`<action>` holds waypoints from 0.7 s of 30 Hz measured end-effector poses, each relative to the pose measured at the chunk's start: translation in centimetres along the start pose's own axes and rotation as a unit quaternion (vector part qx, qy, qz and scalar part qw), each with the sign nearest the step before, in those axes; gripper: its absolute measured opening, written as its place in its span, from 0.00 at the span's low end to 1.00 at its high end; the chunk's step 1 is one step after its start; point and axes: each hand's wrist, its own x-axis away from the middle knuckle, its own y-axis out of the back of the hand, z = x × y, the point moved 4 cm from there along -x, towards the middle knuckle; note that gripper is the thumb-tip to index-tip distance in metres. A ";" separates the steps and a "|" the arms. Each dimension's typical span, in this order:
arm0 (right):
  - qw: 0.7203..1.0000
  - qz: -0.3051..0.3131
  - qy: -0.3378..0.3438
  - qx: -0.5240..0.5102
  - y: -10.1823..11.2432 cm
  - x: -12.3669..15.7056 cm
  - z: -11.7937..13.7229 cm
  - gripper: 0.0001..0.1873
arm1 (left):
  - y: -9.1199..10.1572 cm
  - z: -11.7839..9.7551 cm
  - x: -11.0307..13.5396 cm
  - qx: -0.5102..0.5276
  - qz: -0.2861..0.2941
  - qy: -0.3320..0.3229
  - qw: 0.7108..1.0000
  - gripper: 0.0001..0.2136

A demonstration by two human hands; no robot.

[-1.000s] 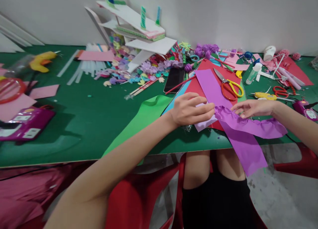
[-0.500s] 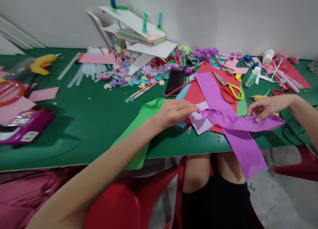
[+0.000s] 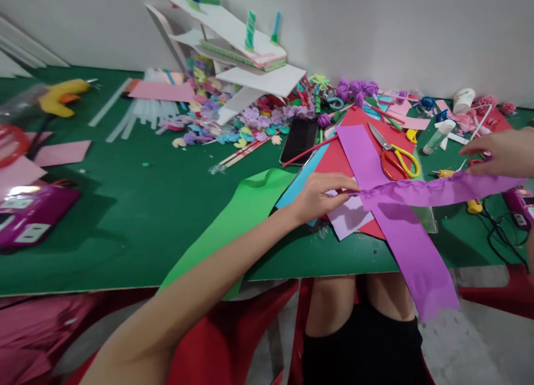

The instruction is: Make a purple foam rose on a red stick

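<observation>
A purple crepe paper strip (image 3: 442,192) with a ruffled, gathered upper edge stretches between my two hands. My left hand (image 3: 325,195) is closed in a pinch on its left end. My right hand (image 3: 496,152) grips the ruffled edge near the right end, its fingertips partly hidden. Beneath, a second, flat purple strip (image 3: 411,246) runs diagonally and hangs over the table's front edge. It crosses a red sheet (image 3: 329,171) and a small lilac paper piece (image 3: 348,217). Scissors (image 3: 398,158) with red and yellow handles lie on the papers above the held strip.
Green paper (image 3: 225,223) lies left, over the table edge. Behind are a phone (image 3: 299,142), a pile of small colourful flowers (image 3: 254,118) and a white tiered board model (image 3: 237,34). A glue bottle (image 3: 439,137) and cables (image 3: 496,229) are right; a yellow glue gun (image 3: 62,97) is far left.
My right hand has moved right and up along the strip, which is now pulled straighter and higher. My left hand still pinches the left end. The view has shifted slightly.
</observation>
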 end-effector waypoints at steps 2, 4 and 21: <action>0.999 -0.038 0.004 0.017 0.8 -0.1 3.0 0.20 | -0.5 0.5 -0.1 -0.024 0.040 -0.005 0.999 0.08; 0.997 -0.045 0.036 -0.058 1.7 -0.4 6.0 0.22 | -0.7 0.8 -0.6 -0.046 0.079 -0.028 0.995 0.09; 0.736 0.020 0.256 -0.626 2.1 -6.1 12.0 0.15 | 2.3 0.1 -8.1 -0.086 -0.016 0.027 0.996 0.13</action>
